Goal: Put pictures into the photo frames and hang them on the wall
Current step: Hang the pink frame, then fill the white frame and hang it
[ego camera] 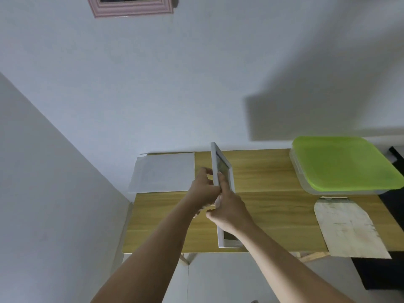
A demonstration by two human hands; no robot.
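So the white photo frame is standing on edge, held in the air over the middle of the wooden worktop, with its glass side facing right. There's a greenish picture inside it by the look of it.

Both hands are on it. The left hand comes in from the left with its fingers curled around the back edge. The right hand clamps the front, fingers laid up the face and thumb tucked under. It can't be seen whether any back clips are fastened.

As for handling, it looks like a light, stiff frame. The front pane is probably fragile and smudges easily, so holding it by the moulding edges beats pressing on the face.

A pink frame already hangs at the top of the wall. On the worktop, a white sheet lies at the far left and a green-lidded box at the far right. A worn board overhangs the near right edge.
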